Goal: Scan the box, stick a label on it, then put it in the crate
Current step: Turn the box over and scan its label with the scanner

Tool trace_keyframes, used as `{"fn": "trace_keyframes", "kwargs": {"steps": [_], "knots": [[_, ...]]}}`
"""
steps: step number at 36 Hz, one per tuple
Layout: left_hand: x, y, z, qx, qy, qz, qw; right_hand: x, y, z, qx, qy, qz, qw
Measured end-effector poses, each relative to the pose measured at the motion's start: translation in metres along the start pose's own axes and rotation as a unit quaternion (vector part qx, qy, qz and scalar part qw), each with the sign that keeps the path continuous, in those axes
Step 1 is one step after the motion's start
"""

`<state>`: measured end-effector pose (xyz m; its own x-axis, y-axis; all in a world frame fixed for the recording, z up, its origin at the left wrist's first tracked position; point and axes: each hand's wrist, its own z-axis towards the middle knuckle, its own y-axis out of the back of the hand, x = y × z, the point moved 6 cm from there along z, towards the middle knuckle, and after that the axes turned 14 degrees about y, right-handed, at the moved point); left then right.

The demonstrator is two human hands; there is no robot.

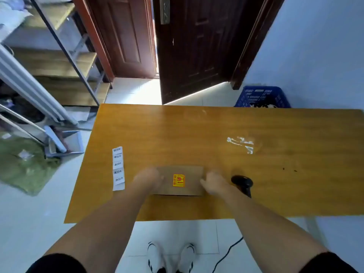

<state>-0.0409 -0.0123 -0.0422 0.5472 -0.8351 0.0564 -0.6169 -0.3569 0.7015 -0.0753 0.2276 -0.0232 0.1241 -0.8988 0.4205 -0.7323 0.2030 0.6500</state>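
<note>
Head view shows the left hand [148,179] and right hand [213,183] curled onto the two short ends of a flat cardboard box [189,174] lying near the front edge of the wooden table [197,134], though blur hides whether the fingers actually clamp it. With its yellow sticker [178,180] up, the box looks light and stiff, probably fragile, so holding it by those ends seems sensible. A label strip [118,168] lies to its left, a black scanner [242,184] just right, and the blue crate [262,96] waits on the floor beyond the far edge, beside the open door [197,46].
</note>
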Motion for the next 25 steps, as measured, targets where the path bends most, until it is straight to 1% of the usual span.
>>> {"fn": "trace_keyframes", "kwargs": {"steps": [3,6,8,12,16,18,20,21,22,25], "knots": [[0.002,-0.018,0.004,0.03,0.044,-0.07,0.996,-0.007,-0.02,0.011,-0.017,-0.029,0.038,0.999],[-0.003,-0.024,-0.001,0.035,0.056,-0.151,0.986,-0.011,-0.036,0.015,-0.037,-0.048,0.098,0.993],[-0.003,-0.022,-0.004,0.032,0.06,-0.171,0.983,-0.013,-0.037,0.015,-0.072,-0.049,0.16,0.983],[0.001,-0.013,-0.003,0.038,0.057,-0.234,0.97,-0.012,-0.021,0.006,-0.155,-0.031,0.332,0.93],[-0.002,0.008,-0.004,0.04,0.051,-0.299,0.952,-0.003,0.004,-0.006,-0.2,0.012,0.434,0.878],[-0.003,0.027,-0.007,-0.003,0.052,-0.316,0.947,0.006,0.024,-0.013,-0.248,0.051,0.414,0.874],[-0.012,0.052,-0.02,-0.044,0.023,-0.321,0.946,0.019,0.044,-0.022,-0.304,0.093,0.35,0.881],[-0.021,0.063,-0.03,-0.039,0.002,-0.33,0.943,0.025,0.052,-0.025,-0.326,0.109,0.309,0.887],[-0.032,0.07,-0.043,-0.014,-0.02,-0.355,0.935,0.033,0.058,-0.027,-0.343,0.122,0.263,0.893],[-0.062,0.082,-0.075,0.072,-0.049,-0.454,0.886,0.059,0.067,-0.037,-0.365,0.157,0.118,0.91]]}}
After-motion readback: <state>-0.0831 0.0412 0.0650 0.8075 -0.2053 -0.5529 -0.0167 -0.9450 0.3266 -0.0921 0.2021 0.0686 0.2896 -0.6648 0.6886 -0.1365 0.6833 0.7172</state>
